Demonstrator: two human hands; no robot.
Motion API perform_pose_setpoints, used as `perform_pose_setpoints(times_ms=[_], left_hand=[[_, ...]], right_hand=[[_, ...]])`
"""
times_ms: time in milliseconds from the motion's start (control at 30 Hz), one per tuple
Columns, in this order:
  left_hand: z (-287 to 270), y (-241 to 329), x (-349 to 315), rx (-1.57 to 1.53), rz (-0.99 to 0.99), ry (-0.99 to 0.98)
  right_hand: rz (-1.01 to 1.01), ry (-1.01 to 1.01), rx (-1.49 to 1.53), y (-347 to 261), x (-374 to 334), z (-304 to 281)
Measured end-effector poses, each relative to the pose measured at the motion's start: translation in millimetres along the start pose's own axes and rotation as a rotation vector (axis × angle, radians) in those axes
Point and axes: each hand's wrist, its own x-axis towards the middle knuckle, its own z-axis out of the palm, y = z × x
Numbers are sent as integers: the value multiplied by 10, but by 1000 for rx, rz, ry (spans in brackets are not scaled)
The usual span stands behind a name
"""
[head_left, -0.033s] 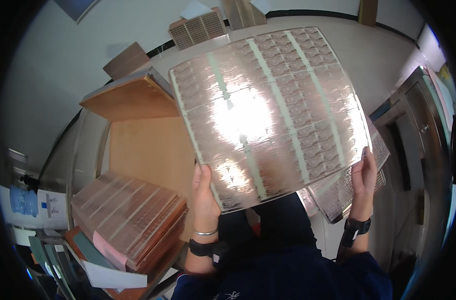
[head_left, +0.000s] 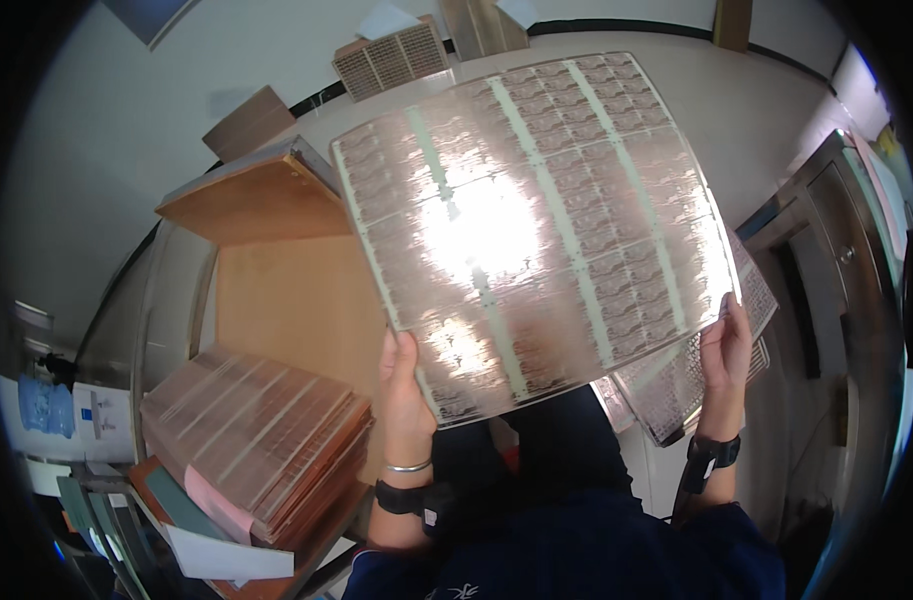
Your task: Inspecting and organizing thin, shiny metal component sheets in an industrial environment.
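Observation:
A large copper-coloured circuit board panel (head_left: 616, 235) is held up and tilted in front of me, with rows of repeated patterns and pale green strips. Bright light glares off its middle and right edge. My left hand (head_left: 404, 385) grips its lower left edge, thumb on the near face. At the lower right corner, my right hand (head_left: 726, 350) is closed on the same panel. To the left lies a stack of similar panels (head_left: 256, 430), with a pink sheet (head_left: 218, 505) at its near side. More panels (head_left: 666, 390) show partly behind the held one, on the right.
A wooden board (head_left: 286, 300) with a raised, slanted back (head_left: 261, 195) stands beyond the left stack. Further panels (head_left: 391, 62) lean by the far wall. A metal cabinet (head_left: 844, 235) is at the right. White paper (head_left: 231, 553) lies at the lower left.
The held panel and both hands sit very slightly further left in view. The surroundings shift a little the same way. Both hands keep their grip.

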Motion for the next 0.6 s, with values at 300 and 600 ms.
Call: perform_pose_setpoints(times_ms=[300, 600], left_hand=[[-29, 83, -13, -18, -5, 4], [-49, 80, -45, 1, -41, 57]], right_hand=[[51, 10, 13, -24, -59, -53], [84, -24, 79, -6, -54, -31]])
